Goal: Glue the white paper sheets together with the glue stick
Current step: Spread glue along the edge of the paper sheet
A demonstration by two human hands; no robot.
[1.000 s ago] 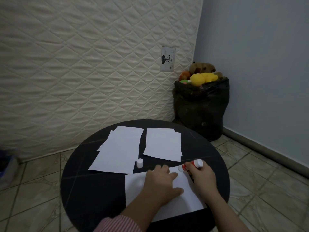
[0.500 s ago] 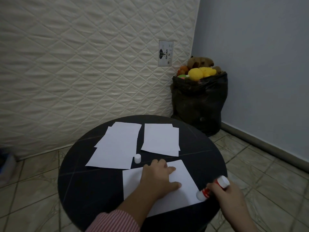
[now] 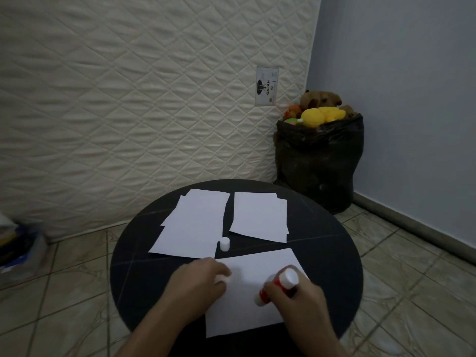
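Note:
A white paper sheet (image 3: 247, 313) lies at the near side of the round black table (image 3: 139, 284). My left hand (image 3: 198, 284) presses flat on the sheet's left part. My right hand (image 3: 296, 302) grips a red and white glue stick (image 3: 279, 286), tilted, its lower tip touching the sheet near the middle. The stick's white cap (image 3: 224, 244) stands upright on the table beyond the sheet. Two more piles of white sheets lie further back: a left pile (image 3: 193, 225) and a right pile (image 3: 260, 215).
A quilted mattress (image 3: 128, 99) leans upright behind the table. A black bag (image 3: 319, 163) full of soft toys stands in the corner at the right. Tiled floor surrounds the table. Some blurred stacked items (image 3: 15, 246) sit at the far left.
My right hand swung the glue stick from the sheet's far right corner down to its right edge, then back onto the middle. My left hand slid slightly left on the sheet.

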